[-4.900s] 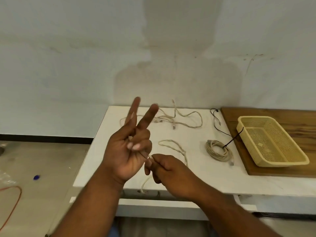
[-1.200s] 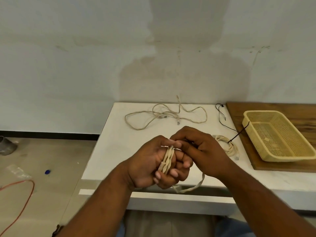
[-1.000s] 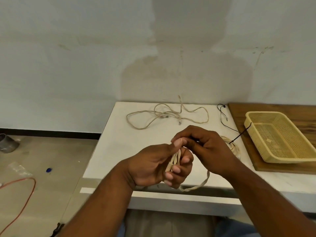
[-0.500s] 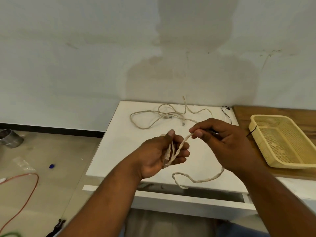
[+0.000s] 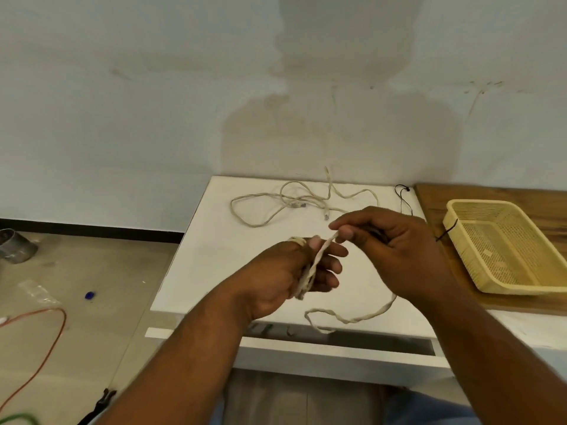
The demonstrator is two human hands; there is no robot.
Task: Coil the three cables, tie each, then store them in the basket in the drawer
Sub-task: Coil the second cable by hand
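**Cable 2: coil in hand, tail loose**

Left hand (image 5: 285, 277): fingers curled round a small bundle of loops of the beige twisted cable (image 5: 316, 265), gripping it above the white bench (image 5: 214, 256), near its front edge.

Right hand (image 5: 392, 250): thumb and forefinger pinch one strand of the same cable just beside the left fingertips, the other fingers curled in. The strand runs taut between the two hands.

The free tail of the cable drops below the right wrist, lies along the front of the bench and loops over its edge, ending above the white drawer (image 5: 337, 351), which stands pulled out a little (contents too dark to make out).

A second beige cable (image 5: 260, 223) lies uncoiled in loose loops at the back of the bench, with both plugs visible near its middle.

The yellow plastic mesh basket (image 5: 461, 250) sits on the brown wooden board (image 5: 435, 204) to the right of the bench — not in the drawer. A short black tie (image 5: 446, 233) leans against its near-left wall; a thin black cord (image 5: 403, 197) lies at the bench's back right corner.

Floor, left: an orange wire (image 5: 52, 332), a metal can (image 5: 15, 245) and a small blue object (image 5: 89, 295).
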